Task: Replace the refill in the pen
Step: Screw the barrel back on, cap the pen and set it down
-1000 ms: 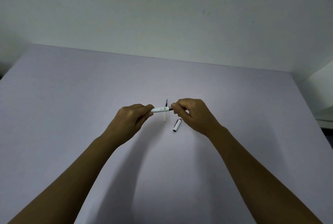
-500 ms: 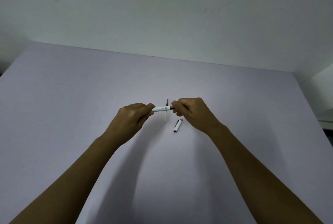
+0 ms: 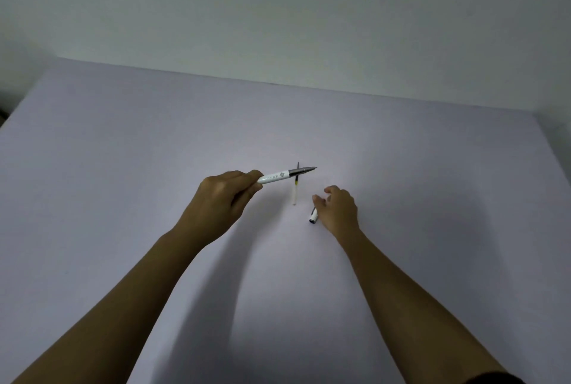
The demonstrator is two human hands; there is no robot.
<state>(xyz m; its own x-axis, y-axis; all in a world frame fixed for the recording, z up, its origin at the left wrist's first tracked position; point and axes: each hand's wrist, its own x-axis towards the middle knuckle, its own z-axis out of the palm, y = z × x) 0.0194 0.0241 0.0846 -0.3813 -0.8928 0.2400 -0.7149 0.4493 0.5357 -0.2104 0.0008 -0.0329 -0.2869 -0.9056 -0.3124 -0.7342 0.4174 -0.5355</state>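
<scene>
My left hand point(image 3: 224, 198) grips a white pen point(image 3: 285, 175) by its rear end, the grey tip section pointing right and held above the table. A thin refill point(image 3: 296, 190), pale with a dark tip, lies on the table beneath the pen, running away from me. The white pen cap point(image 3: 313, 216) lies on the table just left of my right hand point(image 3: 338, 209). That hand hovers low over the cap with fingers spread and nothing in it.
The work surface is a pale lilac table point(image 3: 123, 167) against a plain wall point(image 3: 278, 13). Its far edge and right edge are in view.
My right hand has let go of the pen's tip end and dropped down and right toward the cap. The left hand still holds the pen, now showing its full grey tip.
</scene>
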